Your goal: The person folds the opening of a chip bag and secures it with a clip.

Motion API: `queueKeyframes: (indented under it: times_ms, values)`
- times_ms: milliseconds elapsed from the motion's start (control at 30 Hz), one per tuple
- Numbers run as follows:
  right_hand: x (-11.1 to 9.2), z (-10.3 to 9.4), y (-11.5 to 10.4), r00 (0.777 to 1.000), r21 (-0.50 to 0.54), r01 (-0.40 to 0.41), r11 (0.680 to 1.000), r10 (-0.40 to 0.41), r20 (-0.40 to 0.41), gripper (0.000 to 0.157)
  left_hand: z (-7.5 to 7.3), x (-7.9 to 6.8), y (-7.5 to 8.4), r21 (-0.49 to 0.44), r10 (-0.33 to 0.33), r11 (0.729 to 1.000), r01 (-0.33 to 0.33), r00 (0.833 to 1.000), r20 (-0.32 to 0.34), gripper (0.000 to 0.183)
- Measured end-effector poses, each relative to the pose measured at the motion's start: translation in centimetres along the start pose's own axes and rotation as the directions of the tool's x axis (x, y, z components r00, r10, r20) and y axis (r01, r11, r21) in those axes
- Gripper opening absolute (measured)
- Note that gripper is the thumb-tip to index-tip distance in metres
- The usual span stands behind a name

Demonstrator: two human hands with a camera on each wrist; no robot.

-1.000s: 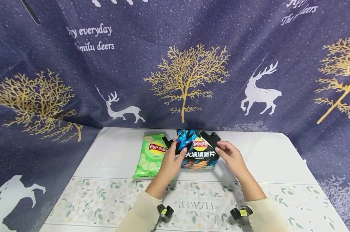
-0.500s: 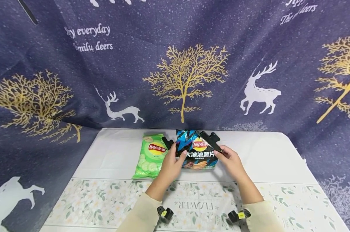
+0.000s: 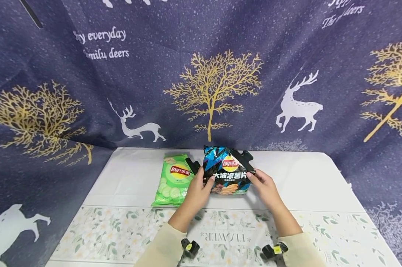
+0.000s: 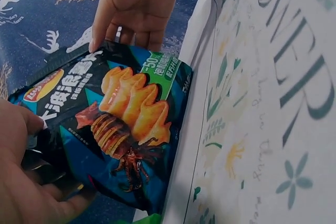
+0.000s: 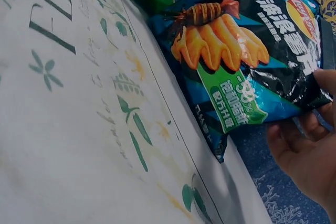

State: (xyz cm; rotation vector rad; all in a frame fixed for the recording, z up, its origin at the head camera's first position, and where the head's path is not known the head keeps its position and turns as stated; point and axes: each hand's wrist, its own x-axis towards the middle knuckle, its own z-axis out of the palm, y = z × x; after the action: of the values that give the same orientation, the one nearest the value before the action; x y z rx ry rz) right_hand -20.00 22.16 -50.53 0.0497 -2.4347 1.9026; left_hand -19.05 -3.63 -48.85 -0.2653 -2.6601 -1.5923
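Observation:
A black and blue bag of potato chips (image 3: 229, 181) is held between both hands, its printed front facing up toward the head camera. The left hand (image 3: 197, 191) grips its left edge, thumb on the front and fingers behind. At the opposite edge, the right hand (image 3: 265, 189) pinches the bag just below a black clip (image 3: 243, 159) that lies slantwise across the upper right corner. In the right wrist view the right thumb presses the front while the other fingers (image 5: 312, 127) curl underneath. A green bag of chips (image 3: 174, 181) lies just left of the left hand.
Another black clip (image 3: 193, 165) sits at the green bag's upper right corner. A white table cover (image 3: 301, 178) with a floral band (image 3: 120, 233) lies under everything. Behind it hangs a dark blue cloth (image 3: 137, 92) printed with deer and trees.
My right hand has slid down from the clip to the bag's right edge. The black and blue bag has shifted slightly, its top edge a little higher. The green bag has stayed put.

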Motion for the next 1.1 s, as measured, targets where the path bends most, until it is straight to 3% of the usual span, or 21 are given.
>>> queueKeyframes:
  times_ms: [233, 633, 1100]
  values:
    - [0.0, -0.01, 0.06, 0.998, 0.007, -0.061, 0.998, 0.061, -0.032, 0.044, 0.04, -0.09, 0.25, 0.004, -0.015, 1.0, 0.015, 1.0, 0.026, 0.067]
    - [0.04, 0.25, -0.14, 0.998, 0.095, -0.063, 0.994, 0.065, -0.015, 0.045, -0.1, -0.09, 0.21, -0.034, 0.001, 0.999, 0.002, 0.998, 0.061, 0.059]
    - [0.17, 0.37, 0.16, 0.992, 0.149, -0.116, 0.982, 0.123, -0.039, 0.037, 0.15, 0.08, -0.02, -0.112, -0.054, 0.992, 0.065, 0.994, 0.097, 0.068]
